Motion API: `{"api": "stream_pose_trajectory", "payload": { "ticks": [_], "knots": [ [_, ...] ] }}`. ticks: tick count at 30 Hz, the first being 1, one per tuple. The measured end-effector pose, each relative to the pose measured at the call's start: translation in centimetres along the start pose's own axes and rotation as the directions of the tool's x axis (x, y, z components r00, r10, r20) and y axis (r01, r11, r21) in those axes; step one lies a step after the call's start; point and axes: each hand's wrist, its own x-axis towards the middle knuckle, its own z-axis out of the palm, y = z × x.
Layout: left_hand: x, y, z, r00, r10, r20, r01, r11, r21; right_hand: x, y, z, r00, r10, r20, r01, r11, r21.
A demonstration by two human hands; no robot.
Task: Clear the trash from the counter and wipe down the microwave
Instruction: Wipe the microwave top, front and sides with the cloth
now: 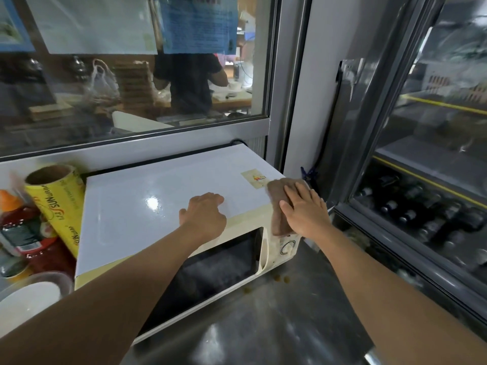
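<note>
A cream-white microwave (137, 206) stands on a steel counter (263, 325), its dark door facing me. My left hand (203, 214) rests on the microwave's top near the front edge, fingers bent loosely and holding nothing. My right hand (303, 209) presses a brown cloth (276, 204) flat against the top right front corner, fingers straight over it. The cloth hangs down over the control panel. A few small yellowish crumbs (280, 279) lie on the counter just in front of the microwave.
To the microwave's left stand a yellow roll of cling film (58, 201), a red sauce bottle (23, 227) and a white bowl (29, 299). A glass-door fridge (421, 180) with bottles fills the right side. Behind a window (131, 75), a person stands at another counter.
</note>
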Motion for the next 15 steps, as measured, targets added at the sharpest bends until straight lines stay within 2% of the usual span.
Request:
{"api": "stream_pose_trajectory", "payload": {
  "ticks": [9,15],
  "knots": [
    [6.3,3.3,1.0,0.999,-0.041,-0.034,0.039,0.998,-0.038,5.8,0.4,-1.0,0.994,-0.097,0.059,0.093,0.993,0.071],
    [11.7,4.9,1.6,0.997,-0.049,-0.053,0.051,0.998,0.027,11.6,0.1,-1.0,0.966,-0.218,0.143,0.19,0.965,0.182]
  ]
}}
